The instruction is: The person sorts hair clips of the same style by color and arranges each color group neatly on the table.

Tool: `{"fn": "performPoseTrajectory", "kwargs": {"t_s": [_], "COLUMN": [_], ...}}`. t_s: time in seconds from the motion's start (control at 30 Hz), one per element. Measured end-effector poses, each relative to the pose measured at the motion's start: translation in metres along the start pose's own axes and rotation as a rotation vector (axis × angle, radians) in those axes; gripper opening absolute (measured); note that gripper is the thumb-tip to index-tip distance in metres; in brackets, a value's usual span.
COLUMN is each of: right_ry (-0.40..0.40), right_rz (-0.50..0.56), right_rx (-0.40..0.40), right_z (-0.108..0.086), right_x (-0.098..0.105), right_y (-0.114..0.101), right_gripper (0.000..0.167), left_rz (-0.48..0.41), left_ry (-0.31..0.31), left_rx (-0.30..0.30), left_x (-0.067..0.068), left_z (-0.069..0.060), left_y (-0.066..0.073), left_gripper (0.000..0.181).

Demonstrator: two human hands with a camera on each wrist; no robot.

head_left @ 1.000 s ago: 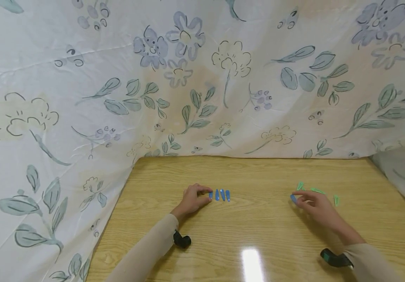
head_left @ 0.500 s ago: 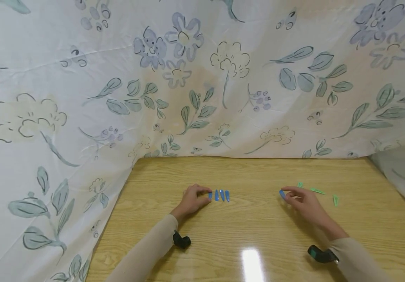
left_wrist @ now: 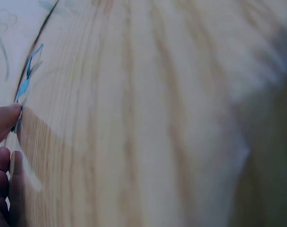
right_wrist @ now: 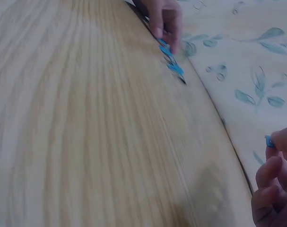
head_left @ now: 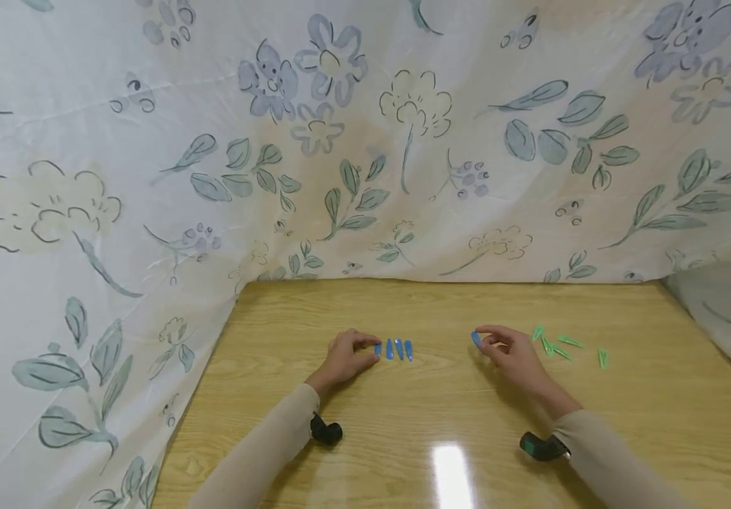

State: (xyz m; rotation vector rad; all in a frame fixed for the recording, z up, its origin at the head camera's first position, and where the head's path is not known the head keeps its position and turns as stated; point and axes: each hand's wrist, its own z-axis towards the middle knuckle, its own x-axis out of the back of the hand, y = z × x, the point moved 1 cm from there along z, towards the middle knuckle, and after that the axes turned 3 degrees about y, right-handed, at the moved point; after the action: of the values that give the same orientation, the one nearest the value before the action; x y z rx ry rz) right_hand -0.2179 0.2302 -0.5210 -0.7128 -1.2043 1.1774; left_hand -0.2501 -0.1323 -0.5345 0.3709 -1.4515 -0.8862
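The right hand [head_left: 515, 355] pinches 1 blue clip [head_left: 476, 339] — the left hand [head_left: 346, 357] pinches the end clip [head_left: 377, 350] in a row [head_left: 389, 349] of 4.

It's glossy blue on these clips [head_left: 389, 349], bright green on those clips [head_left: 570, 341], beige sleeves [head_left: 264, 445], yellow-brown grain streaking the table [head_left: 391, 431], lilac flowers and grey-green leaves across the pale cloth [head_left: 314, 212]

In the head view, the bare left hand's grip [head_left: 345, 355] partly covers the leftmost slim blue teardrop-shaped hair clip [head_left: 377, 350]. The right wrist view crops the bare right hand's grip [head_left: 513, 355] and shows just a scrap of its blue hair clip [right_wrist: 269, 141]. The long beige fabric sleeves [head_left: 257, 449] leave the bottom edge. Whether the clustered slim green hair clips [head_left: 546, 345] overlap is too small to tell; a dark, blurred shape [left_wrist: 271, 156] stays unreadable
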Motion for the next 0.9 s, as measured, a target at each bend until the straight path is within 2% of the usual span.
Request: {"fn": "performPoseTrajectory", "kwargs": {"t_s": [0.23, 0.47, 0.67, 0.9], "right_ry": [-0.061, -0.106, -0.118, -0.129], "right_rz": [0.053, 0.051, -0.028, -0.157], "right_rx": [-0.025, -0.038, -0.019, -0.112], "right_z": [0.008, 0.014, 0.021, 0.030], "right_x": [-0.029, -0.056, -0.075, -0.094], "right_y": [-0.004, -0.008, -0.011, -0.013], "right_gripper": [0.034, 0.035, 0.032, 0.032], "left_rz": [0.001, 0.011, 0.016, 0.015], "left_ry": [0.004, 0.002, 0.012, 0.016], "left_rx": [0.007, 0.013, 0.012, -0.002], "left_x": [-0.001, -0.002, -0.003, -0.003], "left_z": [0.002, 0.000, -0.001, -0.002], "left_y": [-0.002, -0.001, 0.000, -0.003], "left_gripper": [0.028, 0.029, 0.028, 0.027]}}
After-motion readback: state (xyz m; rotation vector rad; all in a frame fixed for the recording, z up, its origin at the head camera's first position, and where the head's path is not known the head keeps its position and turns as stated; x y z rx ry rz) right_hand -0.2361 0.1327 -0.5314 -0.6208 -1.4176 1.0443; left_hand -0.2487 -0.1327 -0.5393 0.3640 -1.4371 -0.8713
